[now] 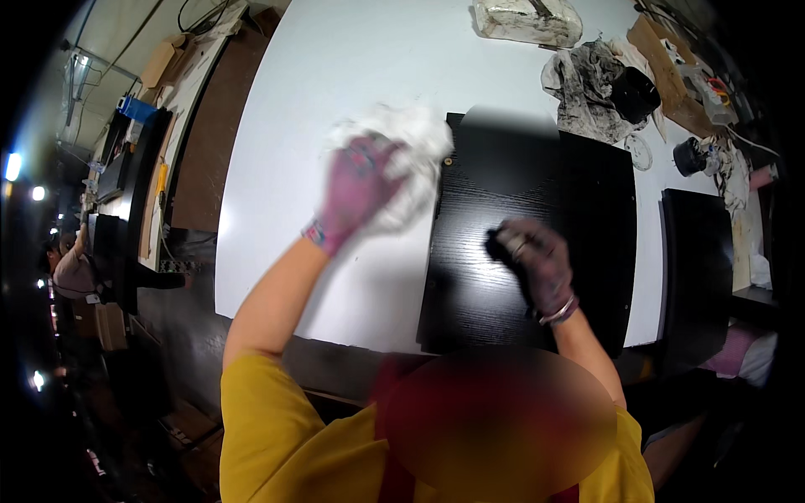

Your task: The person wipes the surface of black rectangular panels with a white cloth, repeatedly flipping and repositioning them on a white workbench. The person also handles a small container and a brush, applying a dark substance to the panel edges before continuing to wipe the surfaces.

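My left hand [362,189], in a pinkish-purple work glove, grips a crumpled white cloth [423,138] over the white tabletop, just left of the black panel. Motion smears both the hand and the cloth. Flat in front of me lies the black wood-grain panel [528,277], shiny where light falls on it. Above its middle is my right hand [541,261], in a stained purple glove with the fingers curled in. Something small and dark shows at those fingertips; whether it is an object or a reflection is unclear. A blurred patch covers the panel's far edge.
Beyond the panel, a wrapped whitish block [528,21] sits on the white table [277,184]. Blackened rags [587,88], a black cup [635,94] and a cardboard box [667,71] crowd the far right. Another black panel [698,268] stands right. A co-worker [75,268] is at far left.
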{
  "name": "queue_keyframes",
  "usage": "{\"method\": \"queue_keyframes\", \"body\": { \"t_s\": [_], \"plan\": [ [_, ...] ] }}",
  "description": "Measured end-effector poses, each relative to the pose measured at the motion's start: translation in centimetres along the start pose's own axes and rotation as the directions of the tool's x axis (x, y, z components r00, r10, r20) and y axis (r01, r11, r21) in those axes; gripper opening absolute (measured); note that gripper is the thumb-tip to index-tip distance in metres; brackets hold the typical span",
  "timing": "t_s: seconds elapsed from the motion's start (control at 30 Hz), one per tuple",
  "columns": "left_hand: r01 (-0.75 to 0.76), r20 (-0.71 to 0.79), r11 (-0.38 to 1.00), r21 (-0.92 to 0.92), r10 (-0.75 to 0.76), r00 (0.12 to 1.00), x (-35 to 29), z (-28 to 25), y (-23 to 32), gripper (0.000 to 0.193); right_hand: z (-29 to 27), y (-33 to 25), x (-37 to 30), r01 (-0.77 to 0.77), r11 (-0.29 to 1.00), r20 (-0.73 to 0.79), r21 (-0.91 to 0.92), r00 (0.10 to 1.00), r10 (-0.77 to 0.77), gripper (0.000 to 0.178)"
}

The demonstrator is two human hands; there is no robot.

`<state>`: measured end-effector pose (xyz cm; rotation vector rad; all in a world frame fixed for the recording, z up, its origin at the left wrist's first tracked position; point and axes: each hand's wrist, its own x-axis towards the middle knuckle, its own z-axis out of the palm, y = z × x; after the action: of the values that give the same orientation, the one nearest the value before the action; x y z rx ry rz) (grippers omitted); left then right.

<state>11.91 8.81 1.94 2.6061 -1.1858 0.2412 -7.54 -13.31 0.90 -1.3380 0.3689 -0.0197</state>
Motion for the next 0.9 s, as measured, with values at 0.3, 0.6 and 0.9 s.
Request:
{"method": "queue_keyframes", "body": {
  "t_s": [0.3, 0.6, 0.9],
  "plan": [
    [-0.218, 0.234, 0.975, 0.046, 0.202, 0.951, 0.0, 4.0, 5.5, 0.047, -1.3, 2.7, 0.0, 0.202, 0.965, 0.362, -0.168, 0.923, -0.130, 0.034],
    [-0.135, 0.075, 0.980, 0.148, 0.125, 0.989, 5.4, 6.3, 3.3, 0.038, -1.5, 2.3, 0.0, 0.272, 0.926, 0.427, -0.264, 0.893, -0.141, 0.036],
    [-0.050, -0.039, 0.982, 0.185, 0.058, 0.998, 8.4, 8.8, 2.0, 0.026, -1.3, 2.0, -0.2, 0.312, 0.880, 0.392, -0.357, 0.905, -0.162, 0.031]
  ]
}}
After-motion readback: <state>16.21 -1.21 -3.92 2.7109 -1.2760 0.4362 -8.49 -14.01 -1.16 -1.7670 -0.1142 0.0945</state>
